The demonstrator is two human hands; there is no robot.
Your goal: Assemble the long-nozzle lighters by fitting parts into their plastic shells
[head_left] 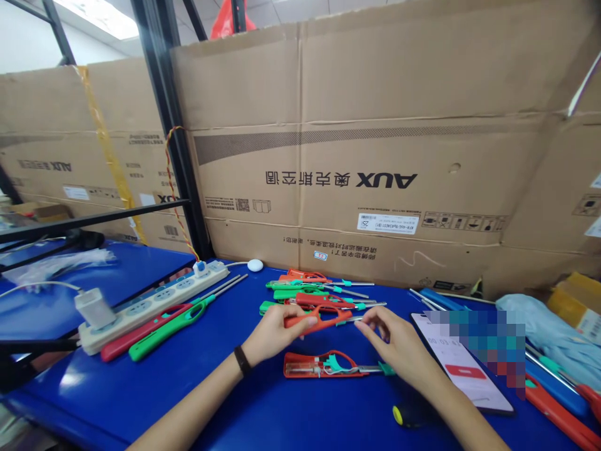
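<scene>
An orange-red long-nosed gas lighter (331, 318) is held over the blue table by its handle, with the fingers of my left hand (277, 327) wrapped round it. My right hand (392, 338) pinches at the end of its metal tube, thumb and forefinger close together. Just below lies a red lighter shell (300, 365), its inner parts, white wire and green trigger exposed. Behind my hands, several red and green lighters (300, 291) lie side by side, tubes pointing right; some are partly hidden by the held one.
At left is a white power strip (169, 291) with a plugged-in charger (96, 308), beside a red lighter (136, 335) and a green lighter (171, 331). On the right are a phone (488, 398), a yellow-and-black handled tool (408, 414) and more lighters (558, 410). Cardboard (328, 144) stands behind.
</scene>
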